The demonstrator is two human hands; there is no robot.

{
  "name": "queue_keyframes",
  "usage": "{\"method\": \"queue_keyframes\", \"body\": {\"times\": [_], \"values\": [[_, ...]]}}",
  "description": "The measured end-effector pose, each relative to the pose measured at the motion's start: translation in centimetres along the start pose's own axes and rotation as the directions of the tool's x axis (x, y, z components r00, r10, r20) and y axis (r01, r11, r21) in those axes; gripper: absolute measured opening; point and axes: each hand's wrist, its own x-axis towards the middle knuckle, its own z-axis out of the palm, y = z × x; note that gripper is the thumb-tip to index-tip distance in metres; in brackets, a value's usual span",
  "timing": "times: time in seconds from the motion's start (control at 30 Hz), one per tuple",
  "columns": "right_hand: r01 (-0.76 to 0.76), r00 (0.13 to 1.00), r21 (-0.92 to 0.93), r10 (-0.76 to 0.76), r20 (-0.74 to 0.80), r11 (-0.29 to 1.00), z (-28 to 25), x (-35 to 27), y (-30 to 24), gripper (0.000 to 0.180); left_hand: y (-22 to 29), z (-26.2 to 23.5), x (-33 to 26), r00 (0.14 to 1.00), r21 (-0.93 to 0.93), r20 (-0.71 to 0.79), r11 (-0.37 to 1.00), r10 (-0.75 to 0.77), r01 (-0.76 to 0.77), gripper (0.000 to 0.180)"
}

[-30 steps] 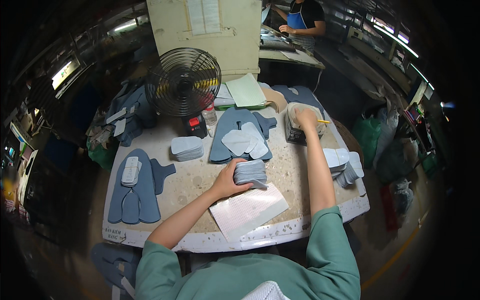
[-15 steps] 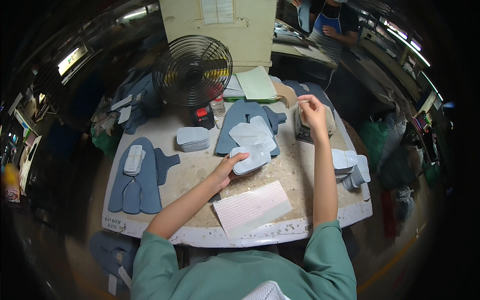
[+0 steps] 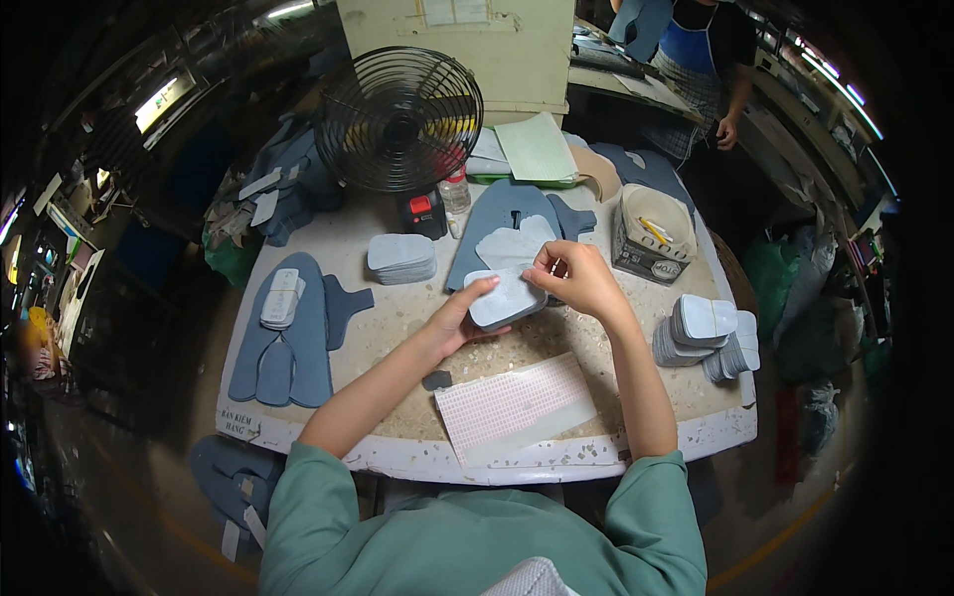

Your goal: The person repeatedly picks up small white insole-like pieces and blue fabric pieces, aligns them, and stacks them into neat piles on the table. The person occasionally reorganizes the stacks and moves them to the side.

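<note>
Head view: I get both hands up over the middle of the table [image 3: 348, 328]. Left hand [image 3: 459, 323] grasps a stack of pale grey pads [image 3: 505, 298], thumb pressing on top, fingers tucked under; stack is tilted, held off the surface. Right hand [image 3: 581, 281] has fingers bent in, thumb and index tips together at the stack's far right corner; I can't tell if they pinch a pad or just touch it.

Right behind the held stack I see blue-grey cut pieces [image 3: 482, 223] piled toward the far edge, loose pale pieces [image 3: 512, 241] lying on top. Between that pile and the left edge, a second pad stack [image 3: 401, 260] sits flat. More pad stacks [image 3: 704, 323] by the right edge, toward the near right corner. Box [image 3: 646, 260] with yellow pencils [image 3: 653, 231] on it stands by the right edge, toward the far right corner.

Printed sheet [image 3: 517, 405] lies flat, reaching the near edge; small dark scrap [image 3: 436, 379] just off its left corner. Near left corner: blue-grey panel [image 3: 260, 370], banded bundle [image 3: 282, 300] on it. Black fan [image 3: 400, 119] toward the far left corner, clear bottle [image 3: 455, 194] just beside its base. Co-worker in a blue apron [image 3: 686, 48] stands beyond the far edge, right side
</note>
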Motion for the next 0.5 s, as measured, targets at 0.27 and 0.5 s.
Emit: {"method": "queue_keyframes", "body": {"times": [0.27, 0.5], "values": [[0.185, 0.969, 0.294, -0.124, -0.216, 0.938, 1.0, -0.1, 2.7, 0.057, -1.0, -0.8, 0.1, 0.784, 0.727, 0.375, 0.367, 0.495, -0.58, 0.068], [0.243, 0.968, 0.322, -0.208, -0.14, 0.915, 6.1, -3.8, 5.5, 0.073, -2.7, -0.7, 0.9, 0.791, 0.772, 0.392, 0.299, 0.47, -0.561, 0.08]]}}
